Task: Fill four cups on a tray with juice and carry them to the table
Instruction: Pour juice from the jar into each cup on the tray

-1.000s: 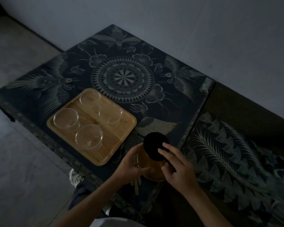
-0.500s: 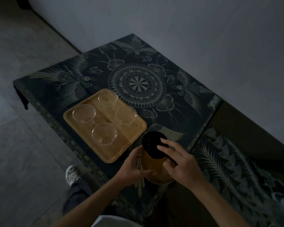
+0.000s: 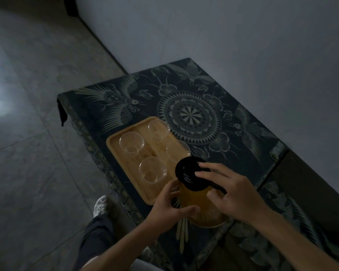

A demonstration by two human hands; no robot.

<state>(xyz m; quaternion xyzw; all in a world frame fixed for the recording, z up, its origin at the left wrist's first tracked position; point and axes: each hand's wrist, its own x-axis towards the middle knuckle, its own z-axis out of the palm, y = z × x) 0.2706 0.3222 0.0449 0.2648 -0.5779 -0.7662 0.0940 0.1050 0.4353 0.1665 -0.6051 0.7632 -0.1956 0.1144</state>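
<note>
My right hand [image 3: 236, 194] curls around the black lid [image 3: 192, 176] and handle of the amber juice jug [image 3: 201, 208] while my left hand [image 3: 169, 209] cups its glass side, beside the wooden tray [image 3: 115, 148] of four empty cups [image 3: 131, 142], dimness blurring the jug's base.

No words, labels, brand marks or numbers can be read anywhere in the view. The table [image 3: 243, 106] carries a dark cloth with only pictures on it: a round sunburst medallion beyond the tray, with birds, flowers and feathers around it, and no lettering among them. The wooden tray [image 3: 125, 173], the glass cups [image 3: 131, 142] and the black lid [image 3: 190, 173] of the juice jug near the tray are all plain, though the light is dim.
</note>
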